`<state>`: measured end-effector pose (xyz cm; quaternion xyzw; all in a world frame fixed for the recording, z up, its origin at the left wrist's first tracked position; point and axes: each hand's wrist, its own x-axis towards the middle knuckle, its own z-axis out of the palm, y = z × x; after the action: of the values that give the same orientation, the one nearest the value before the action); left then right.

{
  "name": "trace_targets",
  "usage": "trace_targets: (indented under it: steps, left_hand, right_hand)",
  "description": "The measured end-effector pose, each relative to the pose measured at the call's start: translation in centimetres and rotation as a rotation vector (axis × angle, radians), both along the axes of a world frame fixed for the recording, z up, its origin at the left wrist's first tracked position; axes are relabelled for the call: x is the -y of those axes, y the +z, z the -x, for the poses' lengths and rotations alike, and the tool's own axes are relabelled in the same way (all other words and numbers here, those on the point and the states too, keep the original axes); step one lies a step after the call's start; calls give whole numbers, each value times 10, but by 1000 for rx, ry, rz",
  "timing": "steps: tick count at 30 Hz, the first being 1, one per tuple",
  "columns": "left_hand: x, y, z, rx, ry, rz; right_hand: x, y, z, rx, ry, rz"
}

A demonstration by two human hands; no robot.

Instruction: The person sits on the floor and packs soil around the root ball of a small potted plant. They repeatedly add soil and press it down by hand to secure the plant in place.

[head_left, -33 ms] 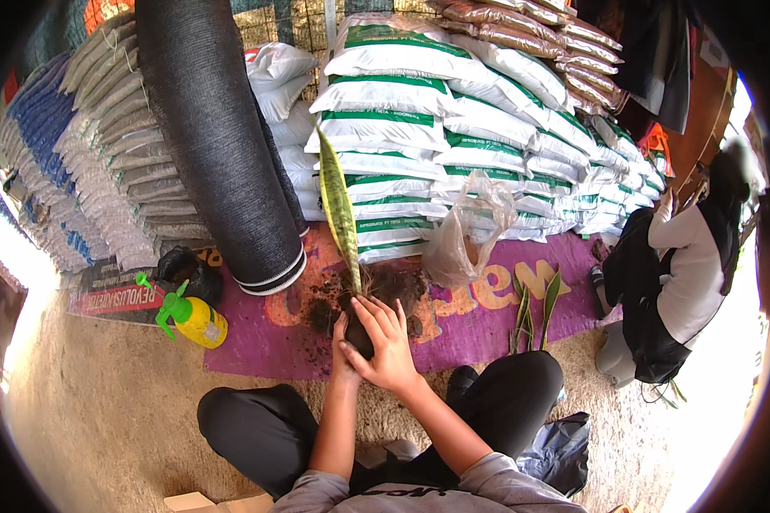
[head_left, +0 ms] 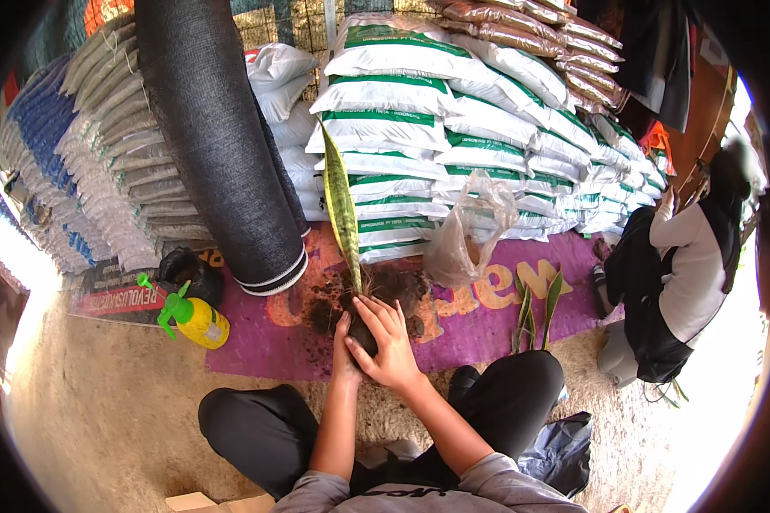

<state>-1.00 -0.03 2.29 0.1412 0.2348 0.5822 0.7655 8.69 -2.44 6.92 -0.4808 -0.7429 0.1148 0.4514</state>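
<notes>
A single tall snake plant leaf (head_left: 340, 201), green with yellow edges, stands almost upright in front of me. At its foot is a dark rounded clump (head_left: 364, 339); whether this is bare soil or a small black pot, I cannot tell. My left hand (head_left: 345, 352) cups the clump from the left, its fingers partly hidden. My right hand (head_left: 387, 340) presses round it from the right, fingers stretched over its upper side. Thin roots and loose dark soil (head_left: 406, 291) lie around and behind the plant's base, on a purple printed sheet (head_left: 257, 350).
White and green sacks (head_left: 385, 98) are stacked behind, beside a black mesh roll (head_left: 222, 145). A yellow spray bottle (head_left: 205, 323) stands left. A clear plastic bag (head_left: 466, 239) and more snake plants (head_left: 550, 299) are to the right. Another person (head_left: 693, 274) crouches at far right.
</notes>
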Motion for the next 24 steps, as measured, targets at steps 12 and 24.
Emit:
trace_targets:
  steps: [12, 24]
  left_hand:
    - [1, 5, -5, -106, 16, -48]
    - [1, -13, 3, -39, -80, -70]
  right_hand:
    - [-4, -12, -5, -746, 17, 111]
    - [-1, 0, -8, -113, -15, -52]
